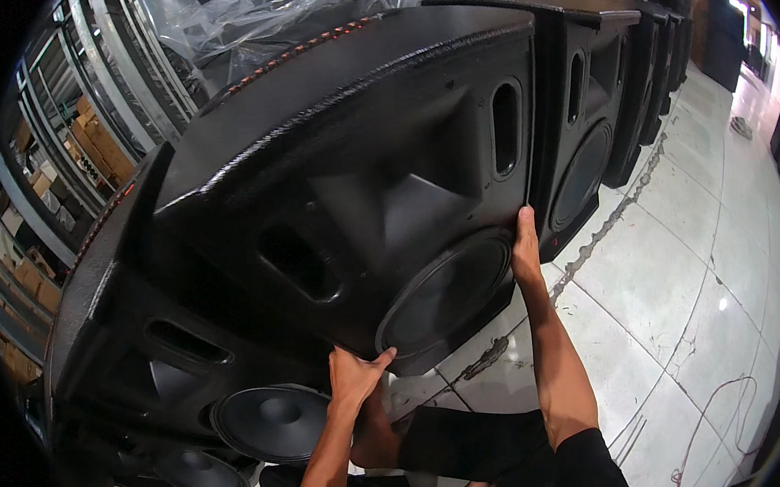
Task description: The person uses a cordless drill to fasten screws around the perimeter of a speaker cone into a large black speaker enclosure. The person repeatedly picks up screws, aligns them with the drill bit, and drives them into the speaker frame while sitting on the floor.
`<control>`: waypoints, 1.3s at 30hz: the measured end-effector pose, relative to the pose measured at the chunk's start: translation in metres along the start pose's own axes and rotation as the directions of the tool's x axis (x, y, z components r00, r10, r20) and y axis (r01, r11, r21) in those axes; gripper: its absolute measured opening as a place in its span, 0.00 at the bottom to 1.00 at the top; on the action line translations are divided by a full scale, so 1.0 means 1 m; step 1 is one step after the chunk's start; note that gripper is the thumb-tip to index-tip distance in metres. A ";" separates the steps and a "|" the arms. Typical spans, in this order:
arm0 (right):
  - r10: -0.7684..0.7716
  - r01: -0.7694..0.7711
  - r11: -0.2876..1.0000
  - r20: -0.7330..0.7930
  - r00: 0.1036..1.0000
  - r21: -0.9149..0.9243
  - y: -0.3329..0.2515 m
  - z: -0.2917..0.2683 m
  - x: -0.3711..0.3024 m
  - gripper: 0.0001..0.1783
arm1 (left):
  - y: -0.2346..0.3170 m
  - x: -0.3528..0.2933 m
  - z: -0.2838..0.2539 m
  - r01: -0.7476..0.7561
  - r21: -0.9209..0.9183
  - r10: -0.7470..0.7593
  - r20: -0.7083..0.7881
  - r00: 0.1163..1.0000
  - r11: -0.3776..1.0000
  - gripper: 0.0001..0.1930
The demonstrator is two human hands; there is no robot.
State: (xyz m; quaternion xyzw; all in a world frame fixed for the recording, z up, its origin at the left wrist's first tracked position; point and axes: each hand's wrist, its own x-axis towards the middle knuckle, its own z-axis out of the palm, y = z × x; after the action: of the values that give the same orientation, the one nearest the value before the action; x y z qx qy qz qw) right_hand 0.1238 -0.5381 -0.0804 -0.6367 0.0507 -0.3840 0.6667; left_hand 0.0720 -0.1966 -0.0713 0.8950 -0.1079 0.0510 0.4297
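A large black speaker cabinet (346,138) stands in front of me, with a flared horn (423,205), two slotted openings and a round woofer (448,294) in its face. My left hand (354,373) grips its lower left edge, thumb on the front beside the woofer. Higher up, my right hand (525,243) clasps the right edge, thumb pointing up along the side. The fingers of both hands are partly hidden behind the edges. Close by my left hand sits the bare cone (277,419) of the neighbouring cabinet (230,291).
More black cabinets (564,86) run in a row to the far right. Clear plastic sheeting (239,19) lies behind the tops. A metal rack (96,56) with cardboard boxes (98,142) is at the left. The tiled floor (672,260) has a cracked seam and a thin wire (734,382).
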 end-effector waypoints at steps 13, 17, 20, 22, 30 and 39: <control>-0.333 0.205 0.849 -0.193 0.923 -0.488 -0.125 0.024 0.107 0.27 | 0.025 -0.014 0.015 0.022 0.107 -0.034 0.111 0.993 0.994 0.53; -0.420 0.229 0.817 -0.273 0.865 -0.530 -0.129 0.016 0.094 0.27 | 0.025 -0.006 0.004 -0.056 0.080 0.045 0.126 0.991 0.995 0.53; -0.442 0.166 0.753 -0.303 0.844 -0.637 -0.129 0.007 0.087 0.28 | 0.015 -0.002 0.004 -0.044 0.089 0.028 0.170 0.985 0.995 0.50; -0.436 0.212 0.778 -0.265 0.860 -0.592 -0.128 0.004 0.091 0.28 | 0.018 0.002 0.007 -0.054 0.059 0.044 0.161 0.986 0.997 0.49; -0.360 0.226 0.836 -0.189 0.913 -0.500 -0.122 0.009 0.111 0.30 | 0.027 0.011 0.024 0.049 -0.059 -0.039 0.158 0.987 0.997 0.55; -0.432 0.310 0.690 -0.029 0.901 -0.654 -0.118 -0.019 0.096 0.38 | 0.052 -0.010 -0.005 0.117 0.130 -0.130 0.092 0.987 0.985 0.51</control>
State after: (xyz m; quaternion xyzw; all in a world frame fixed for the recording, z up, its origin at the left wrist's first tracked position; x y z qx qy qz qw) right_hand 0.1276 -0.5961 0.0610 -0.7830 0.1073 -0.5270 0.3126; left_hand 0.0498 -0.2224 -0.0309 0.9264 -0.0701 -0.0140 0.3697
